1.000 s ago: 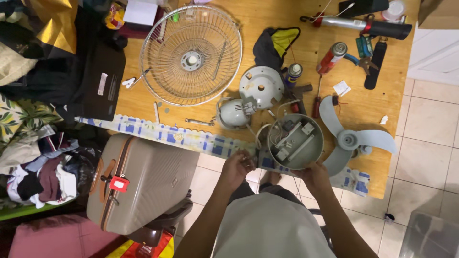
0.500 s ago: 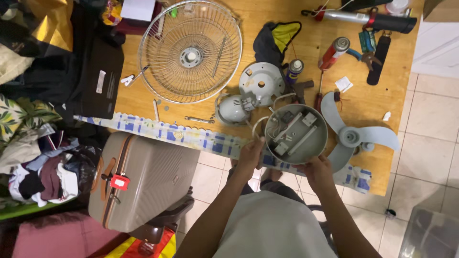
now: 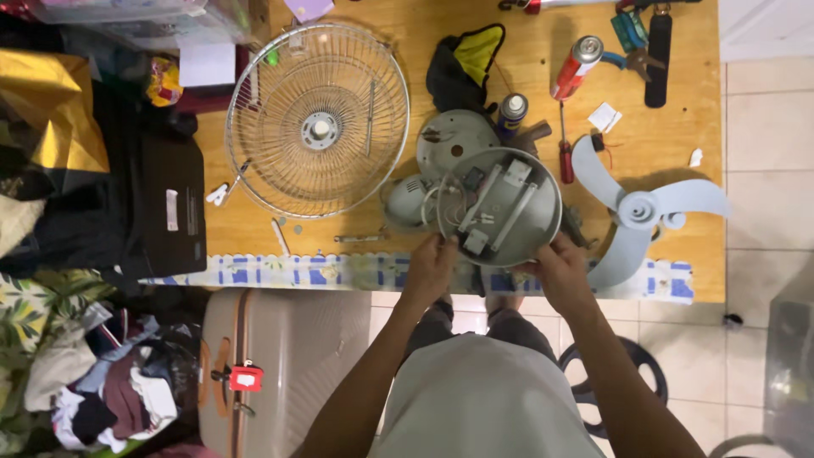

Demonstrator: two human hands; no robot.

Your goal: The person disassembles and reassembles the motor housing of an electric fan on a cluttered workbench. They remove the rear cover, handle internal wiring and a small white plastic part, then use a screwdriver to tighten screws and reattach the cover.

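Observation:
Both my hands hold a round grey fan base (image 3: 500, 206), turned underside up so its wiring and white parts show. My left hand (image 3: 430, 270) grips its lower left rim and my right hand (image 3: 560, 271) grips its lower right rim. The base is lifted above the near edge of the wooden table (image 3: 678, 127). Behind it lie a round grey cover plate (image 3: 454, 140) and the fan motor housing (image 3: 405, 199). A pale three-blade fan propeller (image 3: 640, 208) lies just to the right.
A wire fan guard (image 3: 318, 119) lies at left on the table. Spray cans (image 3: 577, 64), a red screwdriver (image 3: 565, 153), pliers (image 3: 632, 42) and a black-yellow glove (image 3: 466, 59) sit at the back. A beige suitcase (image 3: 280, 365) and heaped clothes (image 3: 76, 373) are on the floor to the left.
My hands have raised the fan base from the table's near edge and brought it closer to the camera, tilting its underside up. The view has shifted slightly.

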